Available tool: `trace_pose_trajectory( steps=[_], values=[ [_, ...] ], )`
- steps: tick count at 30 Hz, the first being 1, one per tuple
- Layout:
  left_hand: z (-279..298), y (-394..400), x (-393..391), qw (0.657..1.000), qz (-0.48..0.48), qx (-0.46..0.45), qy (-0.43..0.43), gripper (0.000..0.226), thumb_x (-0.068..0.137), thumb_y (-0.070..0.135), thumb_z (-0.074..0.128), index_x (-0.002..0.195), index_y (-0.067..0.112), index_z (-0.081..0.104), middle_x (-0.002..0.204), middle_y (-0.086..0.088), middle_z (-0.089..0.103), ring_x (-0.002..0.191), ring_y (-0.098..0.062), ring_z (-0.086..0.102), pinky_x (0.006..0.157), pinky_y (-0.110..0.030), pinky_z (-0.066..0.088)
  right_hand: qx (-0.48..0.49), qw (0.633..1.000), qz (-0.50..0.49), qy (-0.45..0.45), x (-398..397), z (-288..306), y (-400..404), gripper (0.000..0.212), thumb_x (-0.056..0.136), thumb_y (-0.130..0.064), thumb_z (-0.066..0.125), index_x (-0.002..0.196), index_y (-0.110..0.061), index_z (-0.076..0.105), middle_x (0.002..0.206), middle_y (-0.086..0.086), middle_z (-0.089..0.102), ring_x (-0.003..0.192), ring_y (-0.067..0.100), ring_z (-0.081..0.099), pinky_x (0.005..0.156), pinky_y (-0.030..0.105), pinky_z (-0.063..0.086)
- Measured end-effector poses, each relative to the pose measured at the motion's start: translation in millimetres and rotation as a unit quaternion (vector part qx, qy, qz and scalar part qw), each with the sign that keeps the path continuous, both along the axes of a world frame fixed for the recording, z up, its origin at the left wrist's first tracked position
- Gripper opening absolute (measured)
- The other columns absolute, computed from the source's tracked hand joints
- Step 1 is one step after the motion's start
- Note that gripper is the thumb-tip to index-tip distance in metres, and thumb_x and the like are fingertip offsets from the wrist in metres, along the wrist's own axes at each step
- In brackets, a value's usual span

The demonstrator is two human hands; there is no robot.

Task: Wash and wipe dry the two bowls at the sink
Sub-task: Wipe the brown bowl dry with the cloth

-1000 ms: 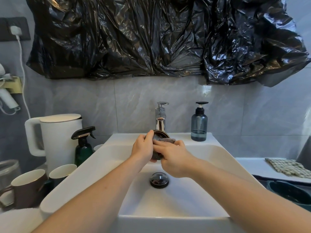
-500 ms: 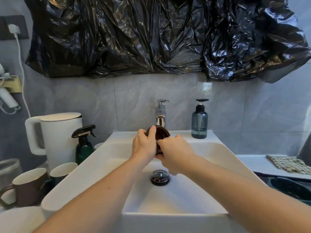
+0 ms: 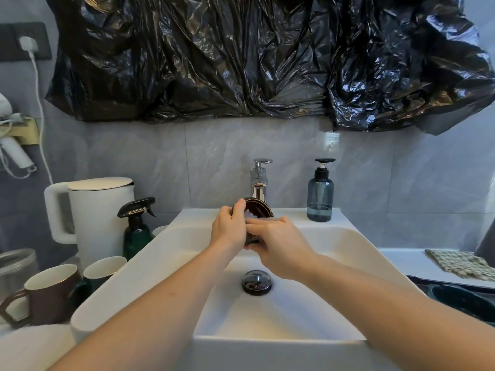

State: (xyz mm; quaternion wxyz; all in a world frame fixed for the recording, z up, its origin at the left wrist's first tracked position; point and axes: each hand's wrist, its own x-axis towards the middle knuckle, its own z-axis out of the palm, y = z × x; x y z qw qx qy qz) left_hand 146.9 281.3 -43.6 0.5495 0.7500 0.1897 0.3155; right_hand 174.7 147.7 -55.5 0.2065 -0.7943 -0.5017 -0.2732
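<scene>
A small dark brown bowl [image 3: 258, 208] is held tilted on its side under the chrome tap [image 3: 259, 180], above the white sink [image 3: 187, 236]. My left hand [image 3: 229, 228] grips its left rim, thumb over the edge. My right hand [image 3: 278, 246] covers the bowl's lower front, fingers lying across its mouth. White foam or water shows inside the bowl. A dark cloth or sponge peeks out under my right hand; whether the hand grips it I cannot tell. A second dark bowl [image 3: 466, 303] sits low at the right edge.
A blue soap dispenser [image 3: 320, 199] stands right of the tap. Left of the sink are a white kettle [image 3: 99, 212], a green spray bottle [image 3: 137, 228] and two mugs [image 3: 51, 293]. A checked cloth [image 3: 460, 265] lies on the right ledge. The drain plug [image 3: 256, 282] sits mid-basin.
The grey cloth seen over the bowl a second ago is now mostly hidden under my right hand. The bowl's open side now shows more, with white foam inside. Both hands stay under the tap.
</scene>
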Motion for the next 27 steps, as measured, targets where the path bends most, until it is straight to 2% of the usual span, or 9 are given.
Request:
trace_pose_trajectory(
  steps=[3, 6, 8, 11, 13, 16, 20, 24, 27],
  values=[
    [-1.0, -4.0, 0.6, 1.0, -0.011, 0.017, 0.007, 0.049, 0.106, 0.053, 0.047, 0.114, 0.008, 0.064, 0.116, -0.008, 0.068, 0.108, -0.027, 0.061, 0.088, -0.037, 0.042, -0.035, 0.999, -0.041, 0.008, -1.1, -1.8, -1.0, 0.055, 0.097, -0.03, 0.062, 0.15, -0.033, 0.046, 0.16, -0.016, 0.039, 0.147, 0.007, 0.031, 0.106, 0.027, 0.026],
    [-1.0, -8.8, 1.6, 0.999, -0.01, 0.035, 0.002, 0.048, 0.106, 0.054, 0.049, 0.11, 0.007, 0.062, 0.11, -0.007, 0.067, 0.104, -0.028, 0.061, 0.084, -0.036, 0.042, -0.052, 0.995, -0.081, 0.017, -2.4, 0.8, -1.9, 0.071, 0.098, -0.034, 0.056, 0.161, -0.024, 0.024, 0.168, -0.006, 0.026, 0.153, 0.012, 0.023, 0.118, 0.034, 0.019],
    [0.8, -9.8, 0.1, 0.999, 0.005, 0.049, -0.008, 0.047, 0.105, 0.053, 0.051, 0.107, 0.007, 0.062, 0.105, -0.007, 0.067, 0.101, -0.029, 0.06, 0.082, -0.037, 0.043, -0.048, 0.994, -0.097, 0.003, -2.3, 2.4, -1.3, 0.068, 0.098, -0.037, 0.057, 0.158, -0.023, 0.03, 0.162, -0.004, 0.039, 0.146, 0.016, 0.038, 0.115, 0.036, 0.025],
    [2.5, -5.5, -0.8, 0.998, 0.023, 0.058, -0.022, 0.045, 0.104, 0.053, 0.052, 0.103, 0.009, 0.06, 0.101, -0.007, 0.067, 0.099, -0.031, 0.061, 0.085, -0.041, 0.049, -0.034, 0.993, -0.111, -0.023, -3.0, 7.0, -1.2, 0.046, 0.098, -0.043, 0.058, 0.141, -0.027, 0.051, 0.14, -0.006, 0.061, 0.124, 0.019, 0.058, 0.099, 0.035, 0.035],
    [3.8, -1.6, -2.6, 0.996, 0.031, 0.076, -0.024, 0.043, 0.104, 0.053, 0.051, 0.1, 0.011, 0.059, 0.1, -0.006, 0.068, 0.098, -0.031, 0.061, 0.083, -0.041, 0.048, -0.025, 0.995, -0.101, -0.011, -6.1, 11.2, -0.7, 0.03, 0.1, -0.044, 0.057, 0.125, -0.028, 0.062, 0.118, -0.006, 0.072, 0.106, 0.019, 0.064, 0.089, 0.035, 0.037],
    [2.8, 3.6, -6.1, 0.991, 0.013, 0.13, -0.013, 0.042, 0.104, 0.052, 0.051, 0.096, 0.012, 0.06, 0.092, -0.004, 0.068, 0.092, -0.028, 0.062, 0.077, -0.04, 0.046, -0.018, 0.996, -0.075, 0.032, -9.8, 13.2, -2.4, 0.02, 0.095, -0.043, 0.064, 0.104, -0.027, 0.071, 0.092, -0.005, 0.075, 0.089, 0.021, 0.065, 0.082, 0.035, 0.042],
    [2.2, 5.9, -9.6, 0.983, -0.028, 0.18, 0.002, 0.041, 0.105, 0.05, 0.052, 0.089, 0.012, 0.06, 0.084, -0.001, 0.066, 0.084, -0.023, 0.059, 0.068, -0.037, 0.04, 0.004, 0.991, -0.034, 0.13, -10.2, 10.7, -7.2, 0.016, 0.088, -0.04, 0.074, 0.098, -0.028, 0.075, 0.083, -0.008, 0.077, 0.074, 0.005, 0.063, 0.069, 0.019, 0.045],
    [2.5, 14.2, -16.7, 0.978, -0.066, 0.196, 0.01, 0.041, 0.106, 0.047, 0.052, 0.086, 0.012, 0.061, 0.079, -0.001, 0.065, 0.077, -0.019, 0.06, 0.064, -0.031, 0.043, 0.026, 0.977, 0.004, 0.213, -9.0, 9.7, -9.1, 0.021, 0.082, -0.042, 0.08, 0.095, -0.026, 0.075, 0.082, -0.011, 0.072, 0.075, 0.009, 0.063, 0.071, 0.027, 0.053],
    [-1.7, 18.3, -25.4, 0.979, -0.091, 0.182, 0.01, 0.036, 0.108, 0.04, 0.051, 0.091, 0.012, 0.067, 0.082, -0.002, 0.069, 0.071, -0.014, 0.064, 0.055, -0.018, 0.045, 0.029, 0.967, 0.016, 0.254, -8.7, 6.3, -8.4, 0.025, 0.078, -0.046, 0.084, 0.094, -0.03, 0.076, 0.085, -0.013, 0.068, 0.078, 0.009, 0.063, 0.069, 0.022, 0.051]
  ],
)
